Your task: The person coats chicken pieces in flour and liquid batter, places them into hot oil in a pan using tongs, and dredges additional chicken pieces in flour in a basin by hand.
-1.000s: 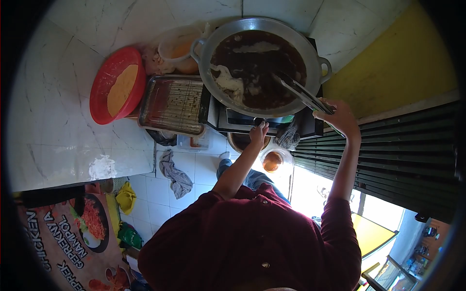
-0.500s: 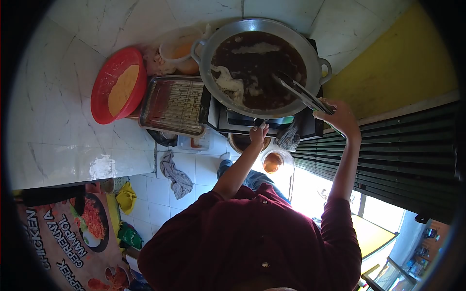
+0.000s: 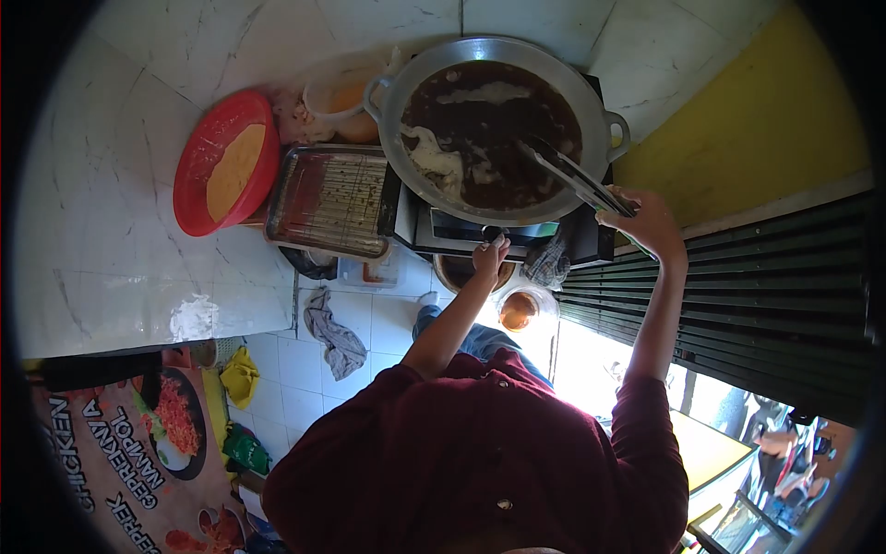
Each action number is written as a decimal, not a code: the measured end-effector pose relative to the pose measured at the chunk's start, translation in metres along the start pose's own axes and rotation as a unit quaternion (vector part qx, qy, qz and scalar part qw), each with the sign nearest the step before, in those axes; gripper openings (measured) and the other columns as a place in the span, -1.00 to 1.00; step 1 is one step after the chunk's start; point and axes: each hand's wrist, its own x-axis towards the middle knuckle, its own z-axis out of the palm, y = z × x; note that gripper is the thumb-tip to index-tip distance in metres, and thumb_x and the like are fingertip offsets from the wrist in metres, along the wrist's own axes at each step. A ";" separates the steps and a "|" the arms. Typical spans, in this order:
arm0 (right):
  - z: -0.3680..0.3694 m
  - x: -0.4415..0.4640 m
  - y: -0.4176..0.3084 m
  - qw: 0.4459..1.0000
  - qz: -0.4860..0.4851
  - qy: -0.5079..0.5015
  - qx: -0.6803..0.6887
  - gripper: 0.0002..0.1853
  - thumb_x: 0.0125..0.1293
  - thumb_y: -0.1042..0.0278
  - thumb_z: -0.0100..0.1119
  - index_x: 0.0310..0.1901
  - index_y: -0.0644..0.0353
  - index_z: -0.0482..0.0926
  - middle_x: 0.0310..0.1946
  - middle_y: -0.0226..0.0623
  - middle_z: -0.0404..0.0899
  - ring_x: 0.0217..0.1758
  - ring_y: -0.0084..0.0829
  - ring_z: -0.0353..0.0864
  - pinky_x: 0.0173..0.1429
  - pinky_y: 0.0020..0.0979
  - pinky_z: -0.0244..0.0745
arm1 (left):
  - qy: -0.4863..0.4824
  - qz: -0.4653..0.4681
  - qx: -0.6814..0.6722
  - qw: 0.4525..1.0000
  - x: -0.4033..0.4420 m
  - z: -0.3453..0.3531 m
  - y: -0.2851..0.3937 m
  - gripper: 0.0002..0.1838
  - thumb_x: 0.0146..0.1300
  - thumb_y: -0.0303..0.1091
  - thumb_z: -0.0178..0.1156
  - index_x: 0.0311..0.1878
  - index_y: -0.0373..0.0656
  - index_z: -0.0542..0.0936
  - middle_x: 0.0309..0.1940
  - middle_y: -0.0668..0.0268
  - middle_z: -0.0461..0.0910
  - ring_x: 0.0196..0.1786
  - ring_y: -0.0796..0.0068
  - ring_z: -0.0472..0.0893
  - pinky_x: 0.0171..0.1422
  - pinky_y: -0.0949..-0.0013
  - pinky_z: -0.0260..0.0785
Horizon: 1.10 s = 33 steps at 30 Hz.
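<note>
Grey metal makes up the one wide pan (image 3: 565,81), set on one black stove (image 3: 592,238), with two loop handles (image 3: 618,137) on opposite sides of its rim. Dark brown liquid (image 3: 503,115) fills much of it. Two larger pale pieces (image 3: 438,159) show there, one long and narrow towards the far side, one broader by the left wall; the smaller bits between cannot be counted surely.

Two hands are at work. The right hand (image 3: 646,223) holds one pair of metal tongs (image 3: 574,175) in a closed grip at the handle end, beside the pan's right side; the tips slant down into the liquid. That arm reaches forward nearly straight, slightly bent at the wrist, the hand turned inward over the tongs. The left hand (image 3: 491,253) is lower, in front of the stove, its grip narrow on one dark knob (image 3: 495,232), the forearm slanting forward and inward.

Left of the stove lies one rectangular tray (image 3: 293,189) with one wire rack (image 3: 349,189) in it. Beside that, on the pale bench (image 3: 111,231), stands one red bowl (image 3: 196,157) holding a tan mixture (image 3: 237,174). One grey cloth (image 3: 334,337) lies crumpled on the tiled floor (image 3: 300,369).
</note>
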 end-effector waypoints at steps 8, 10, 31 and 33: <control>-0.002 -0.001 -0.008 1.000 0.025 0.002 -0.007 -0.53 -0.09 0.15 0.32 -0.13 0.24 0.57 -0.13 -0.18 0.57 -0.19 -0.37 0.60 -0.06 -0.43 0.41 | -0.107 -0.006 0.212 0.971 -0.018 -0.024 0.037 -0.69 0.11 -0.25 0.21 -0.24 -0.33 0.47 -0.24 0.12 0.57 -0.24 0.43 0.61 -0.10 0.49 0.45; -0.002 0.000 -0.005 1.000 0.006 0.003 -0.015 -0.51 -0.09 0.15 0.32 -0.11 0.24 0.57 -0.14 -0.17 0.57 -0.18 -0.36 0.59 -0.05 -0.42 0.41 | -0.119 0.042 0.289 0.949 -0.028 -0.035 0.055 -0.56 0.12 -0.24 0.20 -0.06 -0.39 0.42 -0.16 0.10 0.54 -0.22 0.40 0.61 -0.10 0.51 0.44; 0.034 -0.013 -0.068 0.996 -0.019 0.093 -0.003 -0.50 -0.04 0.21 0.32 -0.07 0.33 0.52 -0.35 -0.13 0.60 -0.37 -0.49 0.54 -0.23 -0.47 0.41 | 0.040 0.465 0.436 0.770 -0.126 -0.115 0.207 -0.76 0.13 -0.30 0.20 -0.16 -0.19 0.52 -0.20 0.26 0.52 -0.13 0.45 0.53 -0.08 0.40 0.36; 0.044 -0.015 -0.083 0.995 -0.024 0.085 0.041 -0.50 -0.03 0.21 0.30 -0.06 0.33 0.51 -0.35 -0.10 0.60 -0.32 -0.44 0.57 -0.18 -0.45 0.42 | 0.065 0.454 0.415 0.786 -0.128 -0.124 0.207 -0.75 0.12 -0.29 0.21 -0.18 -0.21 0.53 -0.23 0.26 0.53 -0.15 0.46 0.53 -0.08 0.41 0.36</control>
